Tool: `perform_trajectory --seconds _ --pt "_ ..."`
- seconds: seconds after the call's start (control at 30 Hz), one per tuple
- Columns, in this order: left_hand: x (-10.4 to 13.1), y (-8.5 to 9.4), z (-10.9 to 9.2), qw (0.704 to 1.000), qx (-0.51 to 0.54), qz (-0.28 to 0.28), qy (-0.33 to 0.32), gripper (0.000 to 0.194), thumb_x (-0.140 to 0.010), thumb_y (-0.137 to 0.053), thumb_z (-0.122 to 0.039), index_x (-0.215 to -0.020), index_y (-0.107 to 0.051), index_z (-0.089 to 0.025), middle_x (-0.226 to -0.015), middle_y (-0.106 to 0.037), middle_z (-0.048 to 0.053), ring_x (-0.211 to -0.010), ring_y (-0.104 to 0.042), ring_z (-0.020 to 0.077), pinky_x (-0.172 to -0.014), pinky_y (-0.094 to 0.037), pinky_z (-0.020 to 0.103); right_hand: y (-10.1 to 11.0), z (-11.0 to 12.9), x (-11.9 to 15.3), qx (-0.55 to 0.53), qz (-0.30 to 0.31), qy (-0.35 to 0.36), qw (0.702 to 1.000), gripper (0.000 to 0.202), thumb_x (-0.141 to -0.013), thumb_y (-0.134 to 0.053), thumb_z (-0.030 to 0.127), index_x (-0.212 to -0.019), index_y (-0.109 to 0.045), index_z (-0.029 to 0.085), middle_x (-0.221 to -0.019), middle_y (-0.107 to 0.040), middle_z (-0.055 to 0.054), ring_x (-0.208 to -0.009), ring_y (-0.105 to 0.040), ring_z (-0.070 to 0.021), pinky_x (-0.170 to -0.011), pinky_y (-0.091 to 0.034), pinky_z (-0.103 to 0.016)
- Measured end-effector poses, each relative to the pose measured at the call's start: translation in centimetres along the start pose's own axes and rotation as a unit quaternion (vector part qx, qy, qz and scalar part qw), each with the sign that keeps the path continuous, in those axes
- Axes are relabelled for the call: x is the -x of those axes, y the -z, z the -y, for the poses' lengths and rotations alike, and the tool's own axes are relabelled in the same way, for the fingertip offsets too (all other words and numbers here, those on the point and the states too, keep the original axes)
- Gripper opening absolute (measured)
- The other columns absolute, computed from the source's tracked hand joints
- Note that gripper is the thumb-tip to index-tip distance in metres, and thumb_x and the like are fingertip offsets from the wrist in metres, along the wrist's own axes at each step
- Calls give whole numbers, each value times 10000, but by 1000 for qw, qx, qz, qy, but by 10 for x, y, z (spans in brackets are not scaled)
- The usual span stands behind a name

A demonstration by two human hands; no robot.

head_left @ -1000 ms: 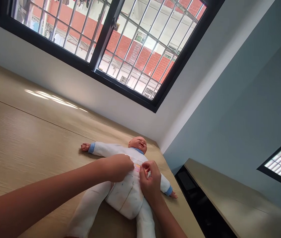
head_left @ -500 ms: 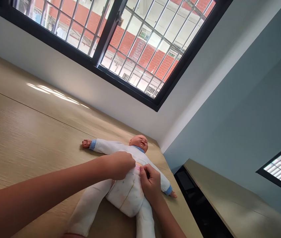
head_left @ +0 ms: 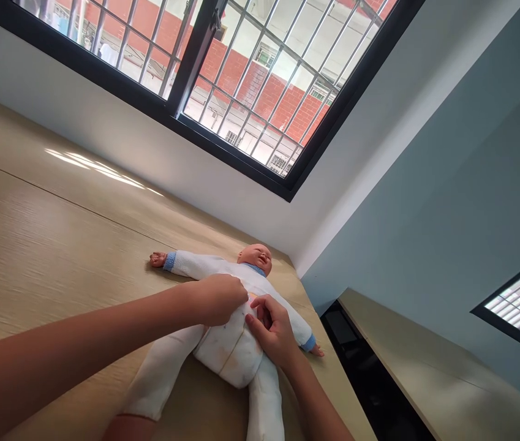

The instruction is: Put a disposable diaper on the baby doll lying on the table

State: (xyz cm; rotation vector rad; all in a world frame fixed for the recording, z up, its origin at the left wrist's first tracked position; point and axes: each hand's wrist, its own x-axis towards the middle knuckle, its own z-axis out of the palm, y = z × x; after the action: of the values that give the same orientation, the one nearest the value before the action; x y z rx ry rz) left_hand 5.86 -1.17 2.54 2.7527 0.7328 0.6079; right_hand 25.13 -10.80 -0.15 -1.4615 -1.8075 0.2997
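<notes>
A baby doll [head_left: 256,258] in white clothes with blue collar and cuffs lies on its back, arms spread and legs toward me. Round its hips sits a white diaper [head_left: 232,355] with a line down the front. My left hand [head_left: 223,299] is closed at the diaper's upper edge, its fingertips partly hidden behind the knuckles. Close beside it, my right hand [head_left: 274,327] has its thumb against the diaper's front and its curled fingers apart from the thumb. A bit of pink and orange shows at the waist between the hands.
The doll lies on a light wooden tabletop [head_left: 57,226] by a white wall. Above is a black-framed window [head_left: 232,150] with metal bars. To the right, past a dark gap, stands another wooden surface [head_left: 425,349].
My right hand's thumb and forefinger have parted from a pinch, and the thumb has shifted left onto the diaper. My left hand stays at the diaper's waist. The view has shifted slightly.
</notes>
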Motion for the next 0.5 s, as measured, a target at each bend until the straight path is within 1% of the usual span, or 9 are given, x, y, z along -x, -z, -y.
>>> perform_trajectory --seconds 0.1,0.2,0.3,0.43,0.5 --pt "1 3 -4 999 -5 44 -16 209 -827 -608 -272 -887 -755 -136 -770 -754 80 -905 -660 276 -847 -464 320 -1 1 0 -5 1 -7 1000 257 -857 -666 410 -946 -638 170 -704 -451 39 -607 -377 -129 -571 -302 -280" --pt "1 2 -4 999 -34 31 -21 176 -805 -626 -241 -884 -747 -140 -747 -746 71 -851 -654 267 -821 -468 324 -1 1 0 -11 0 -9 1000 253 -862 -661 409 -946 -637 171 -694 -444 43 -604 -374 -130 -573 -305 -283" --pt "2 -1 -3 998 -51 21 -40 153 -787 -622 -167 -885 -738 -147 -764 -740 66 -813 -652 255 -809 -470 328 -1 0 1 -13 -3 -4 1000 246 -865 -663 405 -941 -639 172 -693 -447 42 -614 -383 -134 -580 -312 -285" --pt "3 2 -7 992 -85 48 -76 302 -751 -564 -34 -969 -735 -154 -919 -747 79 -809 -661 238 -755 -466 316 -2 -3 0 -17 -7 1 1000 224 -867 -665 388 -942 -640 178 -692 -446 44 -619 -384 -134 -587 -315 -286" --pt "4 4 -11 988 -116 55 -85 338 -757 -536 -10 -996 -730 -148 -980 -740 93 -827 -663 240 -729 -460 313 -2 -5 0 -19 -8 0 1000 217 -867 -665 379 -948 -641 180 -686 -444 46 -616 -385 -133 -586 -311 -285"
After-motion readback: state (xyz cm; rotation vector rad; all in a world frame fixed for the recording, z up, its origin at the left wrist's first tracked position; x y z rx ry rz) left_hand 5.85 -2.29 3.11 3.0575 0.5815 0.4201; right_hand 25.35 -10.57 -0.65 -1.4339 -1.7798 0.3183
